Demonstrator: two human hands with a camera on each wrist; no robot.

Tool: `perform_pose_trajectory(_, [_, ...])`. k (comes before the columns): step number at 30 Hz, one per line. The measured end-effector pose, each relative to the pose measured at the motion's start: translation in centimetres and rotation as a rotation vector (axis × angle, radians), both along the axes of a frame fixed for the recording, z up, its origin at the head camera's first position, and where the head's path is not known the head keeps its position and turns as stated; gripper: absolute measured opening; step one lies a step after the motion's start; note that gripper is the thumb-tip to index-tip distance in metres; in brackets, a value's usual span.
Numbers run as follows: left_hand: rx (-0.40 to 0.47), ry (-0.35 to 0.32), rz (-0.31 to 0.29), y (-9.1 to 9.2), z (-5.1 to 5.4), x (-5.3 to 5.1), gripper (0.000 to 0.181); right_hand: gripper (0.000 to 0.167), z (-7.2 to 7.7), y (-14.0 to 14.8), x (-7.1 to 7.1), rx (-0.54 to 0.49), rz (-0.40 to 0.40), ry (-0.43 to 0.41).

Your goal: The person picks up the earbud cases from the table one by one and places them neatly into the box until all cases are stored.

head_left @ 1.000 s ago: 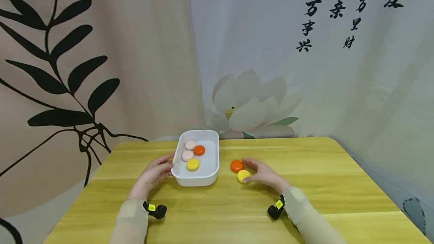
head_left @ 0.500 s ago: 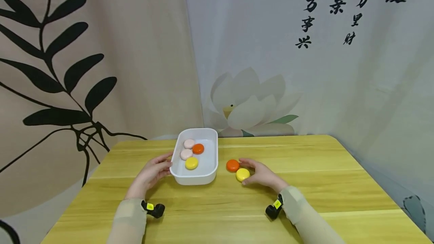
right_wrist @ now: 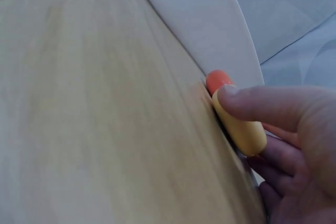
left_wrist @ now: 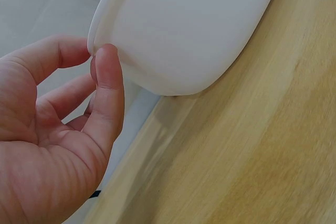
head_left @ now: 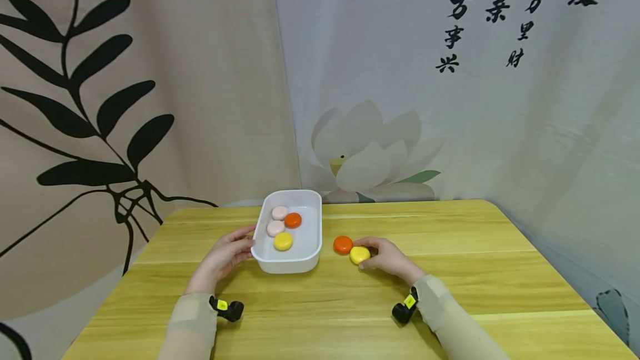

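Note:
A white rectangular tub (head_left: 289,266) stands on the table, and my left hand (head_left: 227,254) holds its left rim. In the left wrist view the thumb and forefinger meet at the tub's edge (left_wrist: 173,80). Inside the tub lie two pale pink discs (head_left: 275,228), an orange disc (head_left: 293,220) and a yellow disc (head_left: 283,241). Right of the tub, my right hand (head_left: 390,260) pinches another yellow disc (head_left: 359,255) between thumb and fingers. A second orange disc (head_left: 343,245) lies just left of it; the right wrist view shows it partly hidden behind the yellow one.
The wooden table (head_left: 310,321) reaches back to a printed curtain (head_left: 225,82) with plant and lotus pictures. A black wrist camera (head_left: 230,310) is strapped at the left cuff, another wrist camera (head_left: 403,312) at the right.
The loose orange disc has slid a little left, away from my right fingers. Those fingers have closed round the yellow disc, which has shifted slightly. My left hand stays at the tub.

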State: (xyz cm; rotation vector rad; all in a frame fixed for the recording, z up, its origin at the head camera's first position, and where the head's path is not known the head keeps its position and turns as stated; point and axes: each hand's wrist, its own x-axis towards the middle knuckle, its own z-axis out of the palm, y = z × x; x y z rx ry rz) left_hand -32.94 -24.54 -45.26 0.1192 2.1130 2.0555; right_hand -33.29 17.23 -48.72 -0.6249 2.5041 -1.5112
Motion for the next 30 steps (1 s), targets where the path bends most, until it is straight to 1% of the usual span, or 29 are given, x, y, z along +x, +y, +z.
perform_pose_trajectory(5, [0.002,-0.003,0.001,0.14,0.01,-0.10,0.056,0.053,-0.10,0.13,-0.01,-0.015,-0.022,-0.010])
perform_pose_trajectory(10, [0.005,-0.002,0.002,0.23,0.00,-0.12,0.056,0.054,0.17,0.20,0.07,-0.020,-0.045,-0.025])
perform_pose_trajectory(20, [0.000,-0.004,-0.001,0.09,0.15,-0.06,0.057,0.053,0.28,0.34,-0.24,-0.025,-0.042,-0.022])
perform_pose_trajectory(24, [-0.005,-0.004,-0.002,0.08,0.22,0.00,0.057,0.054,0.49,0.33,-0.18,-0.050,-0.051,-0.030])
perform_pose_trajectory(30, [-0.004,-0.002,-0.001,0.09,0.35,0.08,0.058,0.054,0.88,0.54,-0.24,-0.052,-0.048,-0.032])
